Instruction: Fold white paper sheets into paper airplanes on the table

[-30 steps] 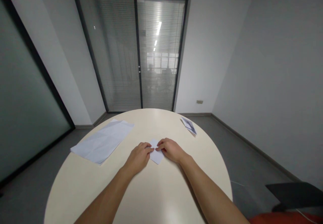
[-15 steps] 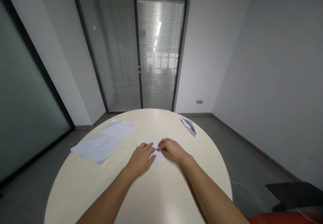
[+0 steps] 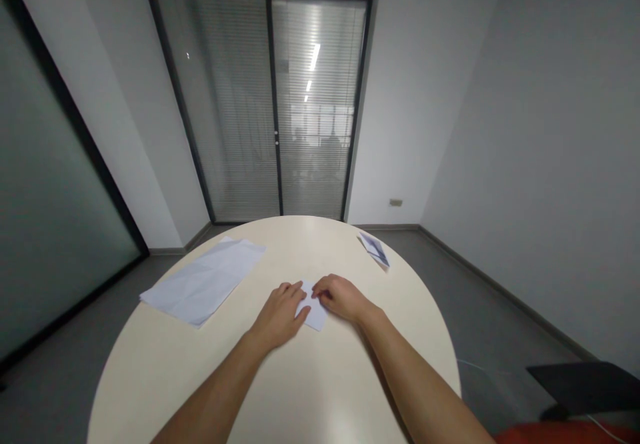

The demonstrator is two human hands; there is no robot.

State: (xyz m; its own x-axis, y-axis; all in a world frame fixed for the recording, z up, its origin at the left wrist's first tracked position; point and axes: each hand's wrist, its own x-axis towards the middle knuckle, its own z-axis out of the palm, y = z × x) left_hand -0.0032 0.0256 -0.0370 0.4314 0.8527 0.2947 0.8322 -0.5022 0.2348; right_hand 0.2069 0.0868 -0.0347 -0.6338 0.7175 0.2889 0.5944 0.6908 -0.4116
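Observation:
A small piece of white folded paper (image 3: pixel 316 316) lies on the round table between my two hands. My left hand (image 3: pixel 281 314) rests on its left side, palm down, with the fingers stretched and the thumb apart at the lower edge. On the right side, my right hand (image 3: pixel 343 297) is curled, its thumb and index finger pinched together at the paper's upper right part. My fingers cover some of the paper, so the folds beneath them are hidden.
Creased white sheets (image 3: pixel 205 281) lie at the table's left. A folded printed leaflet (image 3: pixel 375 249) sits near the far right edge of the cream round table (image 3: pixel 300 391). A black flat object (image 3: pixel 585 384) and something red (image 3: pixel 560 433) are at lower right.
The small paper has shifted slightly, and its lower corner now sits a little further right and nearer to me. Both hands stay almost in place.

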